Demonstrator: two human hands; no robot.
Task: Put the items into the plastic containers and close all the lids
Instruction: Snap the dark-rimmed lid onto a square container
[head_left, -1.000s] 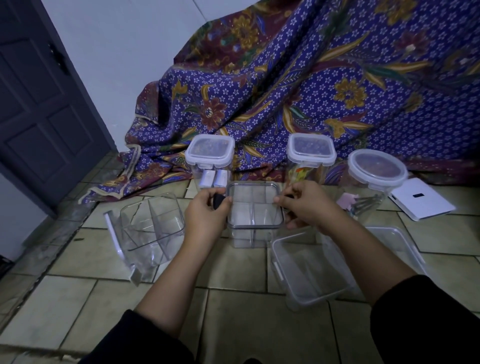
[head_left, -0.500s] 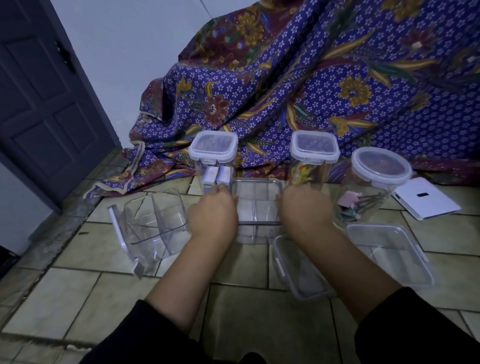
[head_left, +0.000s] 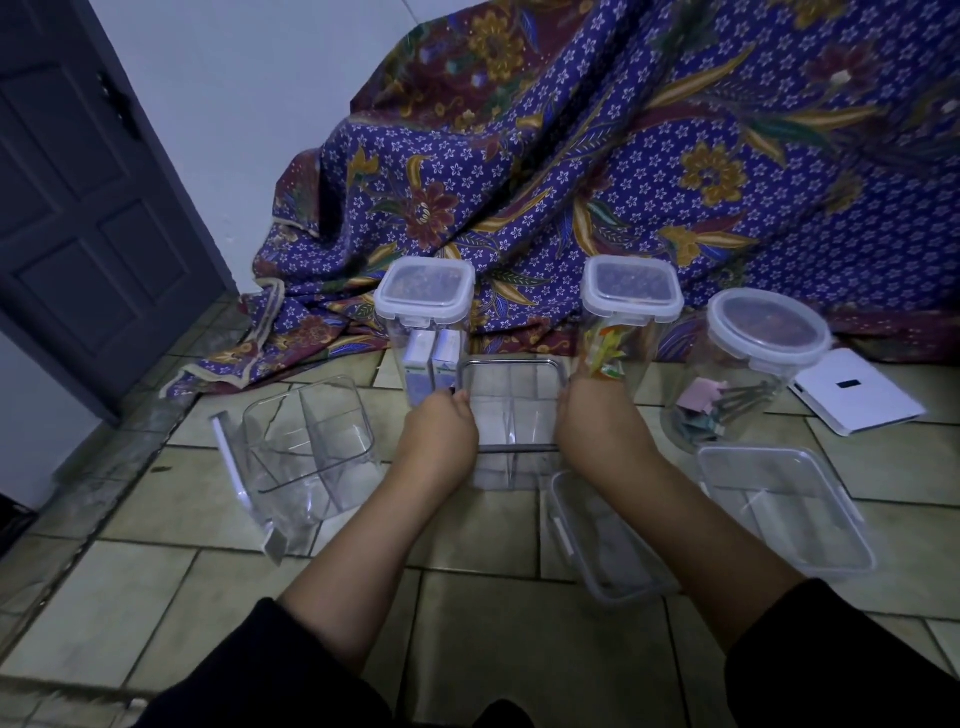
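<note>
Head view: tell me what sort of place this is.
Probably a room in a home, with the work done on the tiled floor. Also pointing that way: a dark panelled door at the left and a patterned cloth draped against the plain wall.

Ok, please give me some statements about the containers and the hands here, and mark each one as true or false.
1. The left hand and the right hand are each at one side of the middle container. True.
2. The round container has no lid. False: a lid sits on it.
3. The back left square container holds white boxes. True.
4. The white flat object lies next to the door. False: it lies at the far right, beside the round container.
5. The containers stand on a wooden table. False: they stand on the tiled floor.
</note>
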